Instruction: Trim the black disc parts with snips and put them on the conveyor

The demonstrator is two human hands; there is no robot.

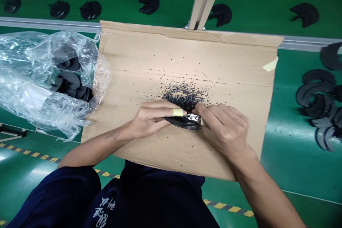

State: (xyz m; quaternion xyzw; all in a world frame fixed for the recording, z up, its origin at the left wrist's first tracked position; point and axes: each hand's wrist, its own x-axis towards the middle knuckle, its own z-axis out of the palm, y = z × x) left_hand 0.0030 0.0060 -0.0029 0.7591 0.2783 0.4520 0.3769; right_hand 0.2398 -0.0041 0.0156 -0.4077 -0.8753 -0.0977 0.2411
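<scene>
My left hand [151,115], with yellow tape round a finger, is closed on a curved black plastic part [185,124] held low over the cardboard. Closed around a small shiny metal nail clipper [193,117] is my right hand [226,124]. The clipper's head meets the upper edge of the black part, close to my left fingertips. Just beyond both hands, many tiny black trimmings [184,94] lie scattered on the cardboard sheet [128,50]. My fingers hide some of the part and most of the clipper's handle.
On the left a clear plastic bag [34,67] holds several black parts [71,82]. More black parts [317,96] are heaped on the green table [288,164] at right. Others [149,3] sit in a row behind a metal rail, where an upright post [207,0] stands.
</scene>
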